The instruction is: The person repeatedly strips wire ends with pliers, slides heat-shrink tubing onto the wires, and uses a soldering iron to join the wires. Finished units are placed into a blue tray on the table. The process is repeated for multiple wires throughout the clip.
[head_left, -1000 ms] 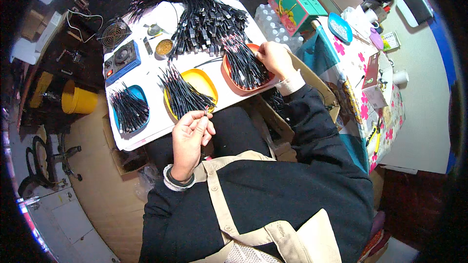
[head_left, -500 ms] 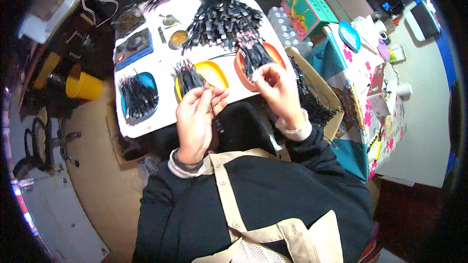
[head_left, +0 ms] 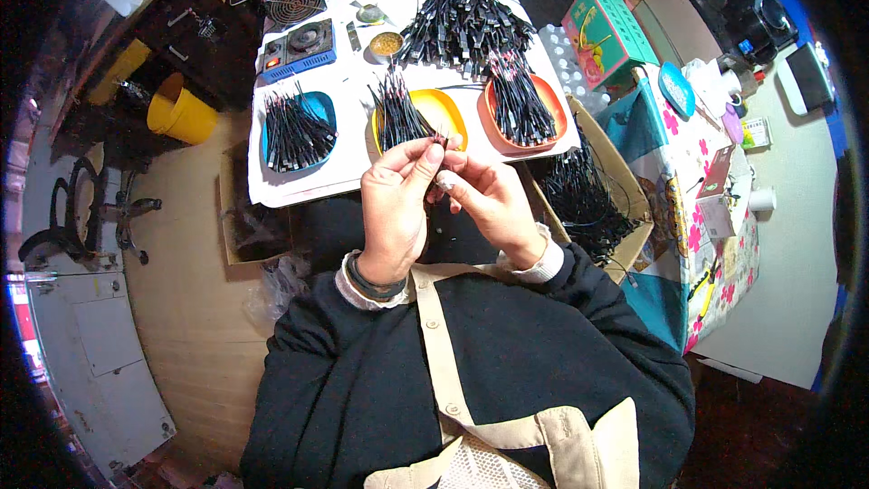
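My left hand (head_left: 398, 208) pinches a thin black cable (head_left: 441, 139) between thumb and fingertips, its stripped wire ends poking up. My right hand (head_left: 496, 206) meets it, fingers closed at the same cable; a small pale bit shows at its thumb. Most of the cable is hidden by my fingers. Just beyond lies a yellow tray (head_left: 442, 109) with a bundle of black cables (head_left: 398, 118). An orange tray (head_left: 555, 101) to the right and a blue tray (head_left: 324, 107) to the left hold similar bundles.
On the white table (head_left: 281, 186) stand a blue heating device (head_left: 312, 45), a small amber-filled dish (head_left: 386, 44) and a large cable pile (head_left: 466, 32). A cardboard box of cables (head_left: 588, 204) sits below right, beside a flower-clothed table (head_left: 665, 208). Left is a yellow bin (head_left: 186, 113).
My right hand has come from the orange tray to my left hand, and both now meet at the cable. The view has shifted, so the table appears higher and further right.
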Motion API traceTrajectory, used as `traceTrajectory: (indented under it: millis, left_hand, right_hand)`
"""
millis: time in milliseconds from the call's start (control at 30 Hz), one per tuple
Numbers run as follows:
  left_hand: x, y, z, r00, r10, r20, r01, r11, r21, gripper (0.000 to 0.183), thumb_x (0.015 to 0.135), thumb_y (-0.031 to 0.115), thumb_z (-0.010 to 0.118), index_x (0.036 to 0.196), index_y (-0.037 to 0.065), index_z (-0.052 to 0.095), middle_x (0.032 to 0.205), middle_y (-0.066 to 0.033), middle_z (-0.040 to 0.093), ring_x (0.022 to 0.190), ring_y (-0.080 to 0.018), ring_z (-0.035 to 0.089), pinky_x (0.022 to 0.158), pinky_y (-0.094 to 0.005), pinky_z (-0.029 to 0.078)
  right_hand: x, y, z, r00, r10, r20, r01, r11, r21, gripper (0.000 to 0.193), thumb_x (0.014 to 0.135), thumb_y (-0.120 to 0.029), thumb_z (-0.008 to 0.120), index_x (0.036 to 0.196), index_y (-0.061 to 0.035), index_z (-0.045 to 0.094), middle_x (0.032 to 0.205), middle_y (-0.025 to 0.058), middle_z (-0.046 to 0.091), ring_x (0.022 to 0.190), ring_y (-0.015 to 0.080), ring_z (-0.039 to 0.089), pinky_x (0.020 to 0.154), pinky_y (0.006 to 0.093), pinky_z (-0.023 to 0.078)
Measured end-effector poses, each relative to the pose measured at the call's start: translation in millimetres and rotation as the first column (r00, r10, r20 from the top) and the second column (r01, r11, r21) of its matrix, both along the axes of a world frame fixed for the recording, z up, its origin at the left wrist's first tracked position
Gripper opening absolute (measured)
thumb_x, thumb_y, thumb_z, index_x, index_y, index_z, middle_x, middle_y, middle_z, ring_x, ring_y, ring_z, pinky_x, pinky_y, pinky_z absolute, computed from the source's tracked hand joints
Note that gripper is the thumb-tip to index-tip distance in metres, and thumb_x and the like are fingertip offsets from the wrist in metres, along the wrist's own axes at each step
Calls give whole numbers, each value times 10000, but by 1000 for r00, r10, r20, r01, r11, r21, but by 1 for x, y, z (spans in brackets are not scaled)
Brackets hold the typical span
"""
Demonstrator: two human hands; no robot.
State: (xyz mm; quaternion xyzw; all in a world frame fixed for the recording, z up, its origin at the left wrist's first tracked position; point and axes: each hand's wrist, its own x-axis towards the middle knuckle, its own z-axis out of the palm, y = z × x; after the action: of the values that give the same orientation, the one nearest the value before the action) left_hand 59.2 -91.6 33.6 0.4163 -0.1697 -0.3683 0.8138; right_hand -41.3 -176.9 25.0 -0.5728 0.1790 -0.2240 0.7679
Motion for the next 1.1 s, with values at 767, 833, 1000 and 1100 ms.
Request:
traceTrajectory:
  millis: [767, 833, 1000, 1100]
  left_hand:
    - [1, 13, -1, 996, -83, 30, 84, 996, -40, 161, 906, 44, 629, 1046, -26, 666, 890, -96, 695, 740, -122, 635, 664, -217, 512]
    - [2, 14, -3, 988, -139, -70, 137, 990, -40, 160, 911, 53, 620, 1049, -16, 659, 866, -91, 683, 720, -119, 615, 640, -217, 497]
    - [5, 15, -7, 969, -199, -144, 187, 978, -92, 177, 903, 58, 635, 1065, -12, 656, 878, -87, 685, 742, -116, 621, 640, -214, 491]
    - [3, 14, -8, 994, -96, -59, 97, 995, 7, 177, 896, 49, 648, 1061, -11, 668, 857, -83, 697, 718, -100, 626, 641, -201, 497]
  right_hand:
    - [6, -26, 30, 989, 25, 143, 7, 975, -220, 89, 904, -98, 640, 965, -41, 612, 830, 3, 611, 673, 53, 540, 557, 160, 393]
    - [6, -25, 23, 975, 107, 193, -143, 973, 181, 92, 910, -110, 637, 969, -52, 599, 846, 5, 604, 708, 71, 562, 584, 168, 425]
    - [9, -21, 11, 939, 151, 308, -301, 794, 529, 99, 916, -137, 632, 970, -67, 588, 890, 14, 602, 760, 106, 578, 687, 212, 473]
    - [8, -19, 11, 971, 51, 232, -122, 946, 301, 92, 925, -108, 615, 983, -52, 570, 876, 22, 600, 745, 82, 559, 655, 211, 455]
